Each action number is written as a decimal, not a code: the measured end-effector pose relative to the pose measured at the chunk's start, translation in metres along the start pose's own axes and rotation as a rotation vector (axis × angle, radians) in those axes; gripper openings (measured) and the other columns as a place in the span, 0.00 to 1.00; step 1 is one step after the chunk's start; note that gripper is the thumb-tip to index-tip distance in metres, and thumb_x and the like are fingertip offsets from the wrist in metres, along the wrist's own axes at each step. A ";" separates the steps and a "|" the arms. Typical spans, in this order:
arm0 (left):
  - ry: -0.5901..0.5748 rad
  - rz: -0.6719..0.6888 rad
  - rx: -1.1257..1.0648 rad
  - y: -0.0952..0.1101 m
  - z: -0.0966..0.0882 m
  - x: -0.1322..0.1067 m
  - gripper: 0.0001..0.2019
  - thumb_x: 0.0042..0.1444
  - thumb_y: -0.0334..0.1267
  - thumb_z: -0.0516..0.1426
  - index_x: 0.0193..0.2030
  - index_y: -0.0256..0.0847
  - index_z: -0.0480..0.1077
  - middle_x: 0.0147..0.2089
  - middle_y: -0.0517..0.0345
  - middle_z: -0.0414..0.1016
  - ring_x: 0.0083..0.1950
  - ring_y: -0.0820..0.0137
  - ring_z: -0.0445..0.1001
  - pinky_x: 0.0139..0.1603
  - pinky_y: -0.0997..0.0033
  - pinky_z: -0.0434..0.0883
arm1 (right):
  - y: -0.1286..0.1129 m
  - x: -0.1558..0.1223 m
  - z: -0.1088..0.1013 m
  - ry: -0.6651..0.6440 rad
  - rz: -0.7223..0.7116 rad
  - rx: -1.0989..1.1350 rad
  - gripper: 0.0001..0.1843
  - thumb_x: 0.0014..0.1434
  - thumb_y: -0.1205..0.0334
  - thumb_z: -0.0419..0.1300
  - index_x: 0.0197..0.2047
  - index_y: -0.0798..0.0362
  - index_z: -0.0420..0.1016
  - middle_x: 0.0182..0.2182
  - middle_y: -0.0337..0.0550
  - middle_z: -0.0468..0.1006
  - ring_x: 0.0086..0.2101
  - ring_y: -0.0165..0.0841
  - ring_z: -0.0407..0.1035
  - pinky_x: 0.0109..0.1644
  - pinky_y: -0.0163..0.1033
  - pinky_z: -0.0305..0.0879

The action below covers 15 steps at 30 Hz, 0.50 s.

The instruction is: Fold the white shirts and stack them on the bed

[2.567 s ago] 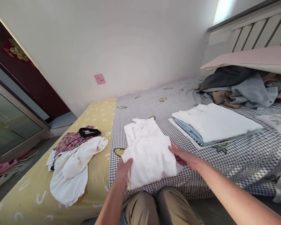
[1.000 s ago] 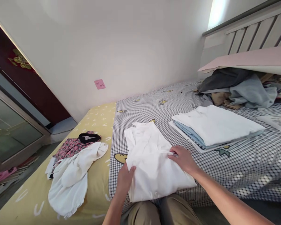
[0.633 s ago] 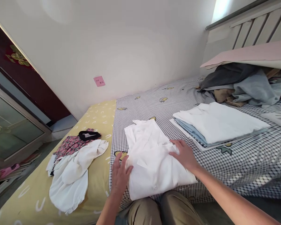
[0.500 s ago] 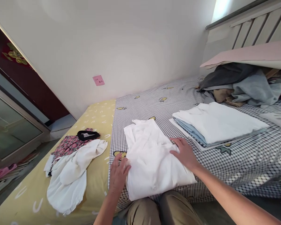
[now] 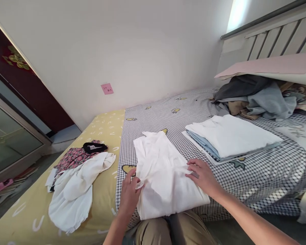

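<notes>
A white shirt [image 5: 160, 170], partly folded, lies on the checked bedspread in front of my knees, its collar end pointing away from me. My left hand [image 5: 130, 190] pinches the shirt's left edge between thumb and fingers. On the opposite edge, my right hand [image 5: 202, 175] grips a bit of the same cloth, thumb under the fingers. Between the two hands the fabric is drawn into soft creases. Right of the shirt sits a stack of folded clothes [image 5: 232, 134], white on top with light blue layers beneath.
Loose clothes, a white garment [image 5: 73, 194] and a floral piece [image 5: 73, 158], lie on the yellow part of the bed [image 5: 104, 204]. At the far right, a pile of grey and brown clothes [image 5: 257, 95] sits under a pink board [image 5: 270, 64]. A wall [image 5: 155, 51] stands behind.
Both hands have closed on the shirt's side edges, where before they rested on it with looser fingers. The cloth between them is more creased. The view has shifted slightly.
</notes>
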<state>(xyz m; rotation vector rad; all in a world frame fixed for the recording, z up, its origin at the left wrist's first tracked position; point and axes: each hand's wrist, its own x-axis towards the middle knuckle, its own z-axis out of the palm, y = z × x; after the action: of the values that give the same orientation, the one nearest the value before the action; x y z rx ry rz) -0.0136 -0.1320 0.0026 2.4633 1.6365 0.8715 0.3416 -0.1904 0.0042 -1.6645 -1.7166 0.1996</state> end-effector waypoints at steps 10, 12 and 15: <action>-0.048 -0.024 0.136 0.008 -0.001 -0.015 0.34 0.60 0.31 0.58 0.72 0.53 0.58 0.78 0.43 0.51 0.76 0.53 0.57 0.70 0.43 0.63 | -0.011 -0.011 0.003 -0.120 0.024 0.030 0.04 0.58 0.59 0.62 0.31 0.46 0.74 0.35 0.42 0.80 0.42 0.44 0.75 0.52 0.52 0.62; -0.046 0.078 0.208 0.014 -0.007 -0.018 0.29 0.59 0.28 0.58 0.67 0.53 0.66 0.78 0.44 0.53 0.77 0.51 0.55 0.72 0.40 0.60 | -0.019 -0.015 -0.002 -0.122 -0.031 0.062 0.06 0.57 0.60 0.63 0.29 0.46 0.70 0.36 0.42 0.81 0.43 0.44 0.74 0.52 0.52 0.62; -0.065 0.223 0.280 0.026 -0.021 -0.029 0.14 0.58 0.27 0.59 0.47 0.47 0.76 0.75 0.44 0.59 0.77 0.49 0.55 0.73 0.36 0.57 | -0.035 -0.035 -0.011 -0.185 -0.072 0.138 0.10 0.57 0.63 0.62 0.28 0.46 0.65 0.35 0.41 0.80 0.41 0.42 0.73 0.52 0.50 0.63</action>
<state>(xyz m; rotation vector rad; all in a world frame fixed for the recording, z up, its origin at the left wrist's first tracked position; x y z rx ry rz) -0.0104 -0.1735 0.0170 2.8735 1.5799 0.6081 0.3164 -0.2322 0.0189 -1.5204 -1.8506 0.4401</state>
